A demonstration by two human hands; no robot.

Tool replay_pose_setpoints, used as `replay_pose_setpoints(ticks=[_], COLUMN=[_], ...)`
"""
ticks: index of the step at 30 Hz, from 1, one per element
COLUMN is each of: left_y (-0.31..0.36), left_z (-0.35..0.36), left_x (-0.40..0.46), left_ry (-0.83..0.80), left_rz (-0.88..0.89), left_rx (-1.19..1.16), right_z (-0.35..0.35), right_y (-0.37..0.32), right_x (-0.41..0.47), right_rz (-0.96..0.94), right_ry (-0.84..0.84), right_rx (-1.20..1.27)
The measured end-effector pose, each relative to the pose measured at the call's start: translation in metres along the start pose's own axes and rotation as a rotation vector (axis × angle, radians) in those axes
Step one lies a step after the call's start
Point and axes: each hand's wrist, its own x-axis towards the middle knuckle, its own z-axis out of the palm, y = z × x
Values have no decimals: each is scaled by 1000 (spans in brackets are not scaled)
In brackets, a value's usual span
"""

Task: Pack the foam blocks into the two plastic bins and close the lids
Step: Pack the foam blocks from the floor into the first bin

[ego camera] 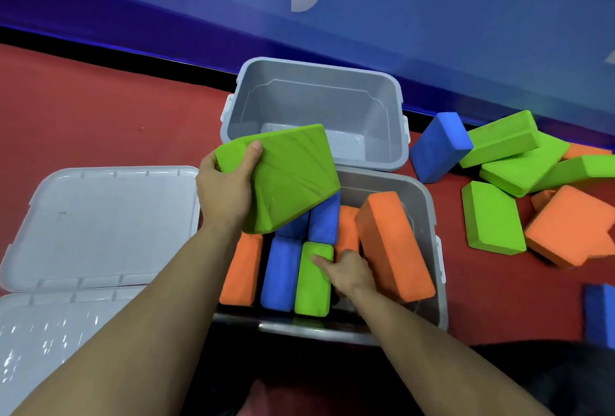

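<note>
From the head view, the left grip (pixel 226 182) clamps a green foam block (pixel 286 179), tilted above the near bin (pixel 432 215). This bin on the red floor (pixel 100 116) holds orange, blue and green blocks on edge. The right grip (pixel 349 270), fingers seemingly curled, presses the packed green block (pixel 312 279). The far bin (pixel 319 109) is open beside the wall. Loose blocks (pixel 519 176) lie at the floor's right edge, two lids (pixel 100 225) at its left.
</note>
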Motion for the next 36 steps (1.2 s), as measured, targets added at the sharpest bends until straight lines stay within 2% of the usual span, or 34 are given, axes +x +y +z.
replay_pose_setpoints(ticks=[5, 7, 8, 11, 13, 15, 18, 23, 25, 27, 29, 32, 34, 36], left_y=[2, 1, 1, -1, -5, -11, -19, -44, -53, -52, -42, -26, -20, -14], left_z=[1, 1, 1, 0, 0, 0, -3, -19, -24, -22, -15, 3, 16, 26], left_x=[0, 0, -1, -4, -5, -6, -6, 2, 9, 7, -4, -18, -30, -46], left_ry=[-34, -44, -50, -83, -108, -125, -148, -100, -68, 7, 43, -235, -401, -587], left_rz=[24, 24, 21, 6, -4, -46, -154, -370, -453, -472, -373, -156, -173, -278], left_rx=[-27, -15, -9, 14, 39, 63, 90, 207, 320, 556, 694, 569, 452, 359], right_z=[-65, -90, -100, -117, -120, -118, -119, -130, -132, -133, -130, -125, -123, -123], right_y=[11, 22, 27, 47, 61, 72, 77, 63, 54, 47, 40, 25, 7, -14], right_x=[-24, -25, -26, -27, -26, -29, -30, -31, -35, -40, -45, -48, -50, -51], right_rz=[-399, -407, -338, -60, 29, 51, 22, -37, -83, -132, -183, -255, -260, -224], right_ry=[540, 667, 635, 299, 115, 16, 122, 317, 361, 377, 394, 324, 198, 42], right_rx=[-121, -211, -243, -232, -269, -279, -170, 147, 286, 381, 460, 748, 986, 1184])
